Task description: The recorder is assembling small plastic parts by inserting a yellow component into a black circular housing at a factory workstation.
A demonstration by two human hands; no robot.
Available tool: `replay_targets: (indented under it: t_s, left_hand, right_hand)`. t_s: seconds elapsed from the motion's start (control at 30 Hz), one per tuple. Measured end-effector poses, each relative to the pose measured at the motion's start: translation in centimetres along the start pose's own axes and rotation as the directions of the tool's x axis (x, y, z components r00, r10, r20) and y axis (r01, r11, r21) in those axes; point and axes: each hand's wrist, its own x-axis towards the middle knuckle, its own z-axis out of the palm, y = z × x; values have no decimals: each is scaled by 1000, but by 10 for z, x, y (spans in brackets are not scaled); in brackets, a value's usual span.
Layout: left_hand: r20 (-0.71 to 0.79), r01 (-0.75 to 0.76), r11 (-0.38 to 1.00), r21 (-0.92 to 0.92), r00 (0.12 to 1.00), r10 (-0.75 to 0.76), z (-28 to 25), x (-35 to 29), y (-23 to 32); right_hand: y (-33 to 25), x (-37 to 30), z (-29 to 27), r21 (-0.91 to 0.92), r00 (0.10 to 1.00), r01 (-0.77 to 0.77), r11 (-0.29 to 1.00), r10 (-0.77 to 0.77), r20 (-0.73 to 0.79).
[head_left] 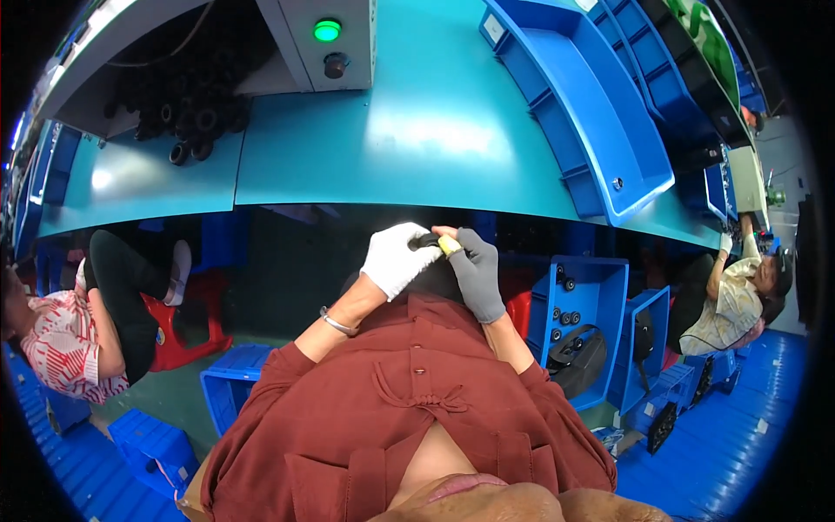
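In front of my body, just off the table's near edge, both hands meet at a small dark part. My left hand, in a white glove, is closed with its fingertips pinching this small black part. My right hand wears a grey glove with bare fingertips and a yellow wrap round one finger. Its thumb and fingers close on the part from the other side. Fingers cover most of the part, so its full shape is hidden.
A pile of black wheel-like parts lies at the far left, beside a machine housing with a lit green lamp. A long blue bin stands on the teal table. Blue crates sit at right; co-workers sit on both sides.
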Motion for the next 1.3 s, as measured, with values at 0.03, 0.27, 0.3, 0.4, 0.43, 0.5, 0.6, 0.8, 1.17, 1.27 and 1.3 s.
replay_targets:
  t_s: [0.03,0.27,0.3,0.4,0.43,0.5,0.6,0.8,1.17,1.27,1.3]
  left_hand:
    - [-42,-24,995,-97,999,20,1,0,-3]
    - [-16,141,788,-599,982,-188,3,-2,-16]
    - [-16,143,790,-597,982,-190,2,-2,-15]
    - [-20,185,837,-515,974,-228,-1,-4,-11]
    - [-21,207,849,-487,969,-248,0,-4,-12]
    - [-24,230,861,-454,963,-270,3,-5,-16]
    - [25,262,865,-427,960,-278,7,-4,-19]
    - [155,254,460,-851,958,-242,15,-3,-5]
    - [319,429,303,-851,881,-350,21,10,26]
    - [314,408,314,-857,897,-310,27,9,16]
    - [315,411,329,-850,898,-308,29,8,18]
  right_hand:
    - [-1,3,-2,-10,999,-44,999,44,28]
    - [10,11,10,39,982,-189,981,189,8]
    - [11,12,11,-8,993,-117,993,118,26]
    - [10,10,13,-124,999,28,992,-23,41]
    - [9,9,13,-198,995,98,975,-93,38]
    - [11,7,11,-199,992,122,972,-114,48]
    - [14,5,4,-197,992,121,973,-112,58]
    - [6,6,-16,-10,997,-24,1000,24,74]
    - [-5,-5,-38,218,991,-120,969,106,79]
    - [-10,-2,-44,-21,995,103,994,-103,5]
    - [-15,-1,-46,-239,963,267,934,-270,20]
